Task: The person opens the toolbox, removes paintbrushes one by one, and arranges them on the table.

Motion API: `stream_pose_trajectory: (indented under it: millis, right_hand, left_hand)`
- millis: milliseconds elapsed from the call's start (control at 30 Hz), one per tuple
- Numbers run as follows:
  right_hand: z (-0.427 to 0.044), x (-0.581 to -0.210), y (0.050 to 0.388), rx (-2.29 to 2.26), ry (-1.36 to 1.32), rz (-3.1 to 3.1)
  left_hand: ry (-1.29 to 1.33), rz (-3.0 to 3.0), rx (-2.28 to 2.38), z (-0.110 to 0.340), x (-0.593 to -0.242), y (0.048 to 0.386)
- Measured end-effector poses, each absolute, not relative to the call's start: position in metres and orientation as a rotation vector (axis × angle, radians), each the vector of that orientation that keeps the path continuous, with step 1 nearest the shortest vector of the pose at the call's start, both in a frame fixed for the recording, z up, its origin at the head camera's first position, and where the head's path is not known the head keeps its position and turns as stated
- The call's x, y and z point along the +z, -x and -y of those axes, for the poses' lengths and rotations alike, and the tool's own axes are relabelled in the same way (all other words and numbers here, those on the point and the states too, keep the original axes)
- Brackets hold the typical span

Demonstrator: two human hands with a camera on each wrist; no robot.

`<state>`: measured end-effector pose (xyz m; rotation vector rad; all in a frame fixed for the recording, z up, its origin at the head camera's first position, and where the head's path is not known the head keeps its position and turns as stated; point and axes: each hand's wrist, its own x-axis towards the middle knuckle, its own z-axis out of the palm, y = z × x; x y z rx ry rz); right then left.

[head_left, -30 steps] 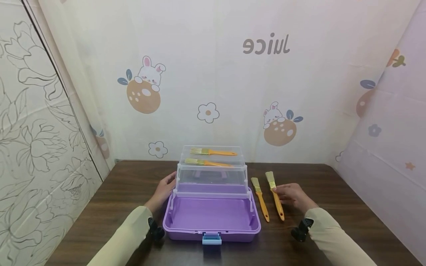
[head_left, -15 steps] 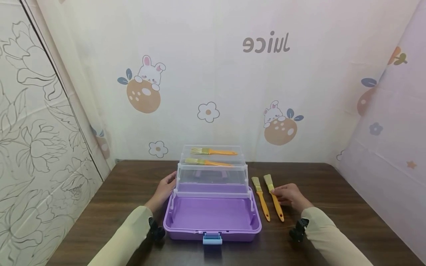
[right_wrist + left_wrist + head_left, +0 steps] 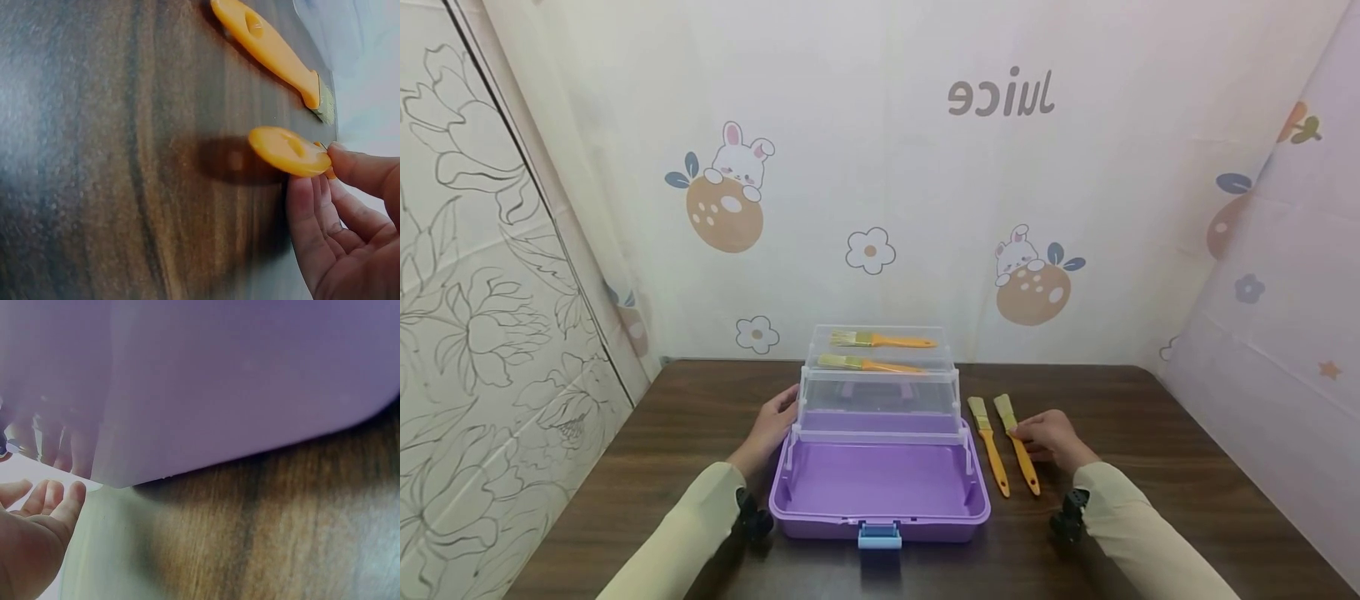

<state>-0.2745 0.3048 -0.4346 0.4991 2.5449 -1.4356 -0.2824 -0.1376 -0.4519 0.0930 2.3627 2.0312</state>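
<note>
A purple box (image 3: pixel 880 483) stands open, its clear upper trays (image 3: pixel 880 396) raised at the back. My left hand (image 3: pixel 772 425) is at the box's left side with fingers extended; in the left wrist view the hand (image 3: pixel 40 531) lies beside the purple wall (image 3: pixel 219 381). My right hand (image 3: pixel 1054 439) pinches the right-hand brush (image 3: pixel 1025 462) between thumb and fingers near its metal band. The right wrist view shows that brush's orange handle (image 3: pixel 287 152) in the right hand (image 3: pixel 350 231), its end raised off the table. Left of it lies a second brush (image 3: pixel 993 454).
Two more brushes, an upper one (image 3: pixel 902 342) and a lower one (image 3: pixel 887 367), lie in the clear trays. The box's blue latch (image 3: pixel 880 537) faces the front of the dark wooden table (image 3: pixel 700 408). A patterned curtain (image 3: pixel 880 167) hangs behind.
The right hand has moved slightly left with the brush, bringing it nearer the brush lying beside the box. The left hand has stayed at the box's side.
</note>
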Motion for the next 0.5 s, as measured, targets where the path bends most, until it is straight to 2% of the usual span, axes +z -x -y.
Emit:
stream_pose_trajectory:
  millis: [500]
  right_hand:
    - [-0.3003, -0.432, 0.2737, -1.342, -0.524, -2.637]
  left_hand:
    - [-0.078, -2.345, 2.051, 0.1363, -0.4506, 0.2812]
